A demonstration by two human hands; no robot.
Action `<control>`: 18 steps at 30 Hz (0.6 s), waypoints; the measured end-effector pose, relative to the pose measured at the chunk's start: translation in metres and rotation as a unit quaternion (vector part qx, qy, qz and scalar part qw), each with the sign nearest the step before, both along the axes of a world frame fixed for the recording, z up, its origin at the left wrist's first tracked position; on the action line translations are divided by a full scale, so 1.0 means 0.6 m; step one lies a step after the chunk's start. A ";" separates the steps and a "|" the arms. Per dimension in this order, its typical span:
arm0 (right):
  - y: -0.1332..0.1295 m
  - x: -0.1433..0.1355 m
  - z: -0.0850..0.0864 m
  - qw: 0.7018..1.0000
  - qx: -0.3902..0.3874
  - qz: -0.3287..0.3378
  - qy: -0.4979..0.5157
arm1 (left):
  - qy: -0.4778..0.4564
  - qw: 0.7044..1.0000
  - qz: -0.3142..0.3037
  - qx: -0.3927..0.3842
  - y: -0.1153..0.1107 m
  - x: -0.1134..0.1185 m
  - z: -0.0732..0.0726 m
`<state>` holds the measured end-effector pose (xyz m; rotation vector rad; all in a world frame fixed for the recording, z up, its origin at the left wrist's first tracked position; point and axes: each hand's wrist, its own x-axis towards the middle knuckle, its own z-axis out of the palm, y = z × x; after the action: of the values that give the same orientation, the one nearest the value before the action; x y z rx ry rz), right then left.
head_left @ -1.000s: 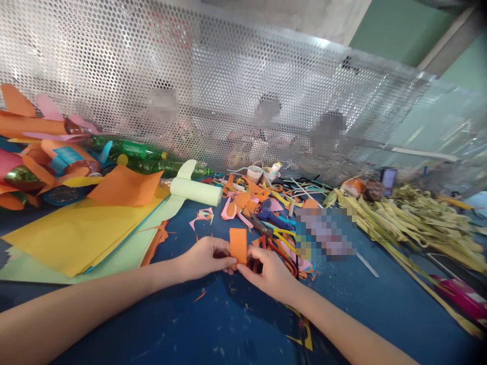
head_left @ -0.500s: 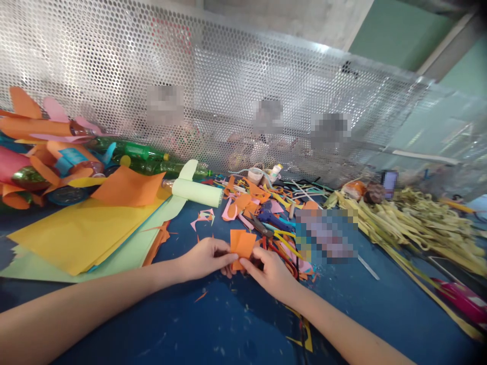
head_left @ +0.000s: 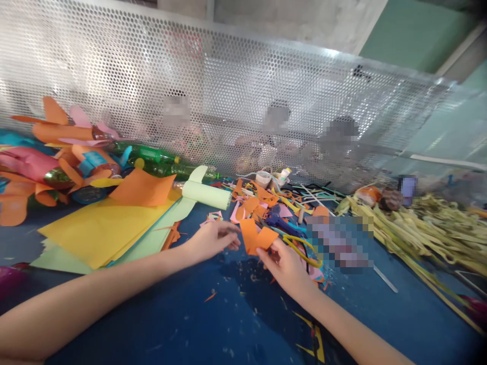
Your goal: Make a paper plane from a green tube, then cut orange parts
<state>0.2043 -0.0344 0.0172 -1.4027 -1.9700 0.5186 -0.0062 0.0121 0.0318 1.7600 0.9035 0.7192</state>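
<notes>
A folded piece of orange paper is pinched between the thumb and fingers of my right hand, its flaps spread apart. My left hand is just left of the paper, fingers apart, with a small gap between them and the paper. Behind the paper, orange and pink scraps are heaped with blue-handled scissors. Yellow scissor-like handles loop beside my right hand. A pale green paper-wrapped tube with fin shapes lies beyond my left hand.
Yellow sheets and an orange sheet are stacked at left. Paper-decorated bottles and green bottles lie behind. Pale dried strips cover the right side. A perforated metal screen stands at the back, people beyond it.
My left hand has let go of the orange paper and opened. My right hand has tilted the paper rightward, and its flaps are wider apart. The whole view has shifted slightly.
</notes>
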 end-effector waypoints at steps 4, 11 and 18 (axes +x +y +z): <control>0.035 0.025 0.011 0.999 0.000 -0.043 0.013 | 0.274 0.914 0.181 0.241 0.056 -0.064 0.057; 0.105 0.058 -0.008 0.936 -0.022 -0.092 0.340 | 0.442 0.791 0.354 0.231 0.114 -0.192 0.070; 0.111 0.064 -0.018 0.967 0.018 -0.075 0.243 | 0.509 0.756 0.339 0.233 0.075 -0.196 0.114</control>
<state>0.2424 0.0323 0.0061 -1.2458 -1.4631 0.6783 -0.1241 0.0574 0.1001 2.2914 2.3640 0.3655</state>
